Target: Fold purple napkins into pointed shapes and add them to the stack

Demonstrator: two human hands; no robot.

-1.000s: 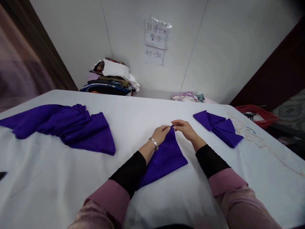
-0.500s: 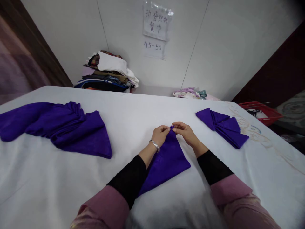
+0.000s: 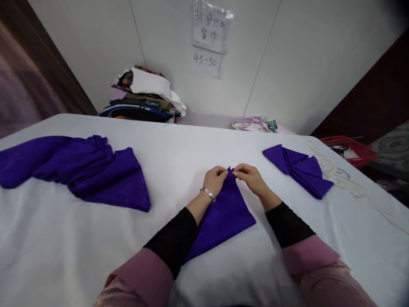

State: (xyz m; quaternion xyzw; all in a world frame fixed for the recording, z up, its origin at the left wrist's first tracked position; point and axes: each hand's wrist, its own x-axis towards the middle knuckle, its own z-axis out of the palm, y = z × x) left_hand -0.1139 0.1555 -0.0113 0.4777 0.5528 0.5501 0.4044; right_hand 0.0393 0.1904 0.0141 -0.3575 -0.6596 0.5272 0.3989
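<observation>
Purple napkin (image 3: 224,215) has just parted at its tip, my left hand (image 3: 214,179) and right hand (image 3: 251,176) each pinching one side, so its layers seem to be separating.

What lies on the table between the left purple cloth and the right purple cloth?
In the head view, a third purple cloth lies there, its upper tip pinched by the left hand and right hand.

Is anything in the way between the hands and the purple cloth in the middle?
No, nothing visible is in the way: the left hand and right hand both pinch the purple cloth at its far tip.
</observation>
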